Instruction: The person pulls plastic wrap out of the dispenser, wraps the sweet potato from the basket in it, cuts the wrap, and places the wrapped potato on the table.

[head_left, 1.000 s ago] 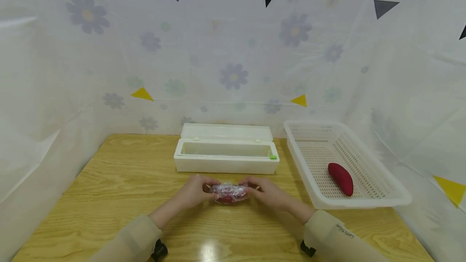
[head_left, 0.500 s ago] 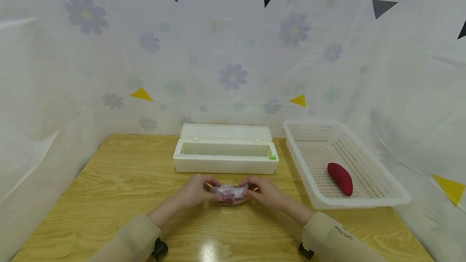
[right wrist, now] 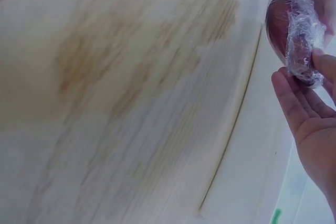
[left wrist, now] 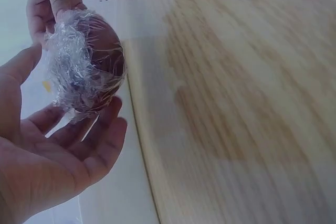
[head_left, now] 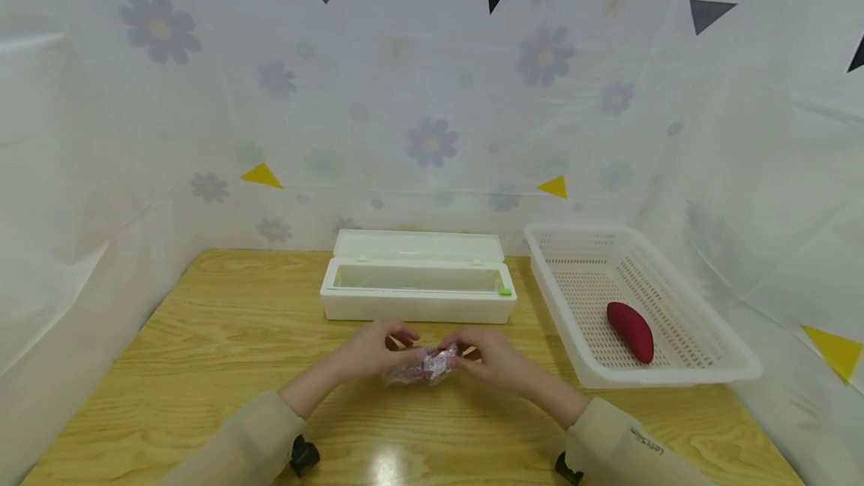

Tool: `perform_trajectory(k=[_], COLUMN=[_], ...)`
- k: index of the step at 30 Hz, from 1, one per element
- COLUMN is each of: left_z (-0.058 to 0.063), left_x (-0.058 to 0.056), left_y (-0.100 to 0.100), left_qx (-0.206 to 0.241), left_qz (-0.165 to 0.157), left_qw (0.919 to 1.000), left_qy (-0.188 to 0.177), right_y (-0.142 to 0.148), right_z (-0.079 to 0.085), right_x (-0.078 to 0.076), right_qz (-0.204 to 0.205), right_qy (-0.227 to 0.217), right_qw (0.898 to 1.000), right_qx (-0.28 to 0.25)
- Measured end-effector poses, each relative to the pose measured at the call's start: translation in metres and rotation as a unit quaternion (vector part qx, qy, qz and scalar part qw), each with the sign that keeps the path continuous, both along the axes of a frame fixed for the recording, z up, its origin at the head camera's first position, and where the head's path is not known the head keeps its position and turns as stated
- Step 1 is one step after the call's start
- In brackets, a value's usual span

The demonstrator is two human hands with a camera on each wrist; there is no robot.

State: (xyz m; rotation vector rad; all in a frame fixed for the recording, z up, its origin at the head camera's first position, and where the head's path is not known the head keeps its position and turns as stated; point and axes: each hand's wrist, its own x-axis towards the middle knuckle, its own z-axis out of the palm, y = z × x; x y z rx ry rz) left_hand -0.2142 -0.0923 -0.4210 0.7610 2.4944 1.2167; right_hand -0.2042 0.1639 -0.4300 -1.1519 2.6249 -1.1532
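both hands hold one wrapped sweet potato (head_left: 405, 376) in the head view: my right hand (head_left: 489, 358) pinches one end while my left hand (head_left: 374, 349) keeps a looser hold on the other. it is in front of the open box (head_left: 418, 309), low over the table (head_left: 270, 306), though i can't tell whether it touches. clear film (head_left: 442, 362) covers what i can see of it, so i judge the wrapping mostly done, with tucking left. off to the right, a bare sweet potato (head_left: 631, 332) lies in the white basket (head_left: 668, 376); if it needs film too, that part is all to do.

from the left wrist feed, my left fingers curl under the wrapped one, thumb alongside; i can't say whether the thumb presses. film bunches on one side and lies smoother on the other, so the bunched side looks unfinished to me.

over on the right wrist feed, my right thumb rests on crumpled film, fingers beneath, a narrow pinch.
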Motion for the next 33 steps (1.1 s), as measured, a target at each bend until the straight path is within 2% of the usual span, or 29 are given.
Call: perform_trajectory(k=[5, 12, 16, 19, 22, 24, 29, 33], left_z=[0.001, 0.006, 0.007, 0.008, 0.011, 0.014, 0.021, 0.023], left_x=[0.0, 0.003, 0.004, 0.005, 0.006, 0.007, 0.008, 0.008], left_y=[0.0, -0.004, -0.007, -0.01, -0.016, -0.021, -0.036, -0.048], left_qx=[0.0, 0.016, 0.02, 0.015, 0.01, 0.009, 0.007, 0.01], left_qz=[-0.036, -0.063, -0.067, -0.057, -0.042, -0.033, -0.007, 0.021], left_qw=[0.9993, 0.9969, 0.9964, 0.9973, 0.9983, 0.999, 0.9999, 0.9997], left_qy=[-0.011, -0.044, -0.048, -0.044, -0.038, -0.031, -0.01, 0.003], right_y=[-0.004, -0.007, -0.01, -0.009, -0.006, -0.003, 0.008, 0.015], right_z=[0.005, 0.008, 0.013, 0.017, 0.022, 0.025, 0.037, 0.043], right_x=[0.004, 0.005, 0.003, -0.002, -0.01, -0.015, -0.027, -0.034], right_qz=[0.024, 0.059, 0.064, 0.058, 0.025, -0.016, -0.119, -0.167], right_qy=[0.006, 0.043, 0.047, 0.044, 0.062, 0.088, 0.138, 0.145], right_qw=[1.0, 0.997, 0.996, 0.997, 0.997, 0.995, 0.983, 0.974], right_qx=[-0.003, -0.022, -0.027, -0.037, -0.04, -0.033, 0.004, 0.058])
